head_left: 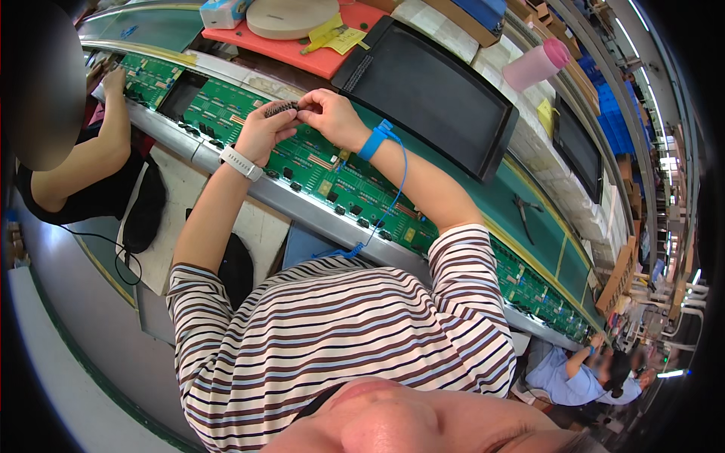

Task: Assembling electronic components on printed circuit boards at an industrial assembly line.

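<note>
Dark bumpy piece: up in the air over the green boards (298,152), between the two hands; the piece (279,109) is not set on a board.
Left hand: the hand (259,137) has its fingers curled round the piece, holding it.
Right hand: finger and thumb of this hand (332,117) are pinched close at the piece's end; I cannot tell if they grip it.
Done: many little black parts (295,186) sit along the boards' near edge.
Left to do: the work looks partway; I cannot tell how many spots need filling.
</note>
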Demonstrator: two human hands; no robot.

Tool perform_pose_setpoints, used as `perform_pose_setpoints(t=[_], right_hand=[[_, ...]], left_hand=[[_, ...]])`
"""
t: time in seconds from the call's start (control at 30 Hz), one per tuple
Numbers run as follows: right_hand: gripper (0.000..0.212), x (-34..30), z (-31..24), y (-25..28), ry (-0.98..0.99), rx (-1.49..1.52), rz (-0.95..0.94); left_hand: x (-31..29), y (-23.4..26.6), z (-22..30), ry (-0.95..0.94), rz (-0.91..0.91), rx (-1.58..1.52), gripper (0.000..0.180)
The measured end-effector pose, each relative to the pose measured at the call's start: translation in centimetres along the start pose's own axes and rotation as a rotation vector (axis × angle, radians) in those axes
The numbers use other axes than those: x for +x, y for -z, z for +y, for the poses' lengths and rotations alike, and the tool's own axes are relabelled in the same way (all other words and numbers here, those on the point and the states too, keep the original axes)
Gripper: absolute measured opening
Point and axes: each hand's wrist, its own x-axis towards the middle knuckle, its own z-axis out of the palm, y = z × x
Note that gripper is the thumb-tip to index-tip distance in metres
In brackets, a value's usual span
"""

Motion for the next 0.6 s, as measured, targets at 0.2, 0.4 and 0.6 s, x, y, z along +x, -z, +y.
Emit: perform_pose_setpoints(t=[0.2, 0.4, 0.6], right_hand=[[0.02, 1.2, 2.3, 0.5, -0.315, 0.23, -0.072], [0.017, 1.5, 2.2, 1.1, -0.07, -0.391, -0.183], [0.018, 1.6, 2.7, 0.3, 0.044, -0.599, -0.197]], left_hand=[[-0.6, -0.2, 1.0, -0.011, 0.073, 0.141, 0.026], [-0.9, 0.8, 1.6, -0.017, 0.129, 0.168, 0.025], [-0.9, 0.6, 1.4, -0.037, 0.112, 0.169, 0.026]])
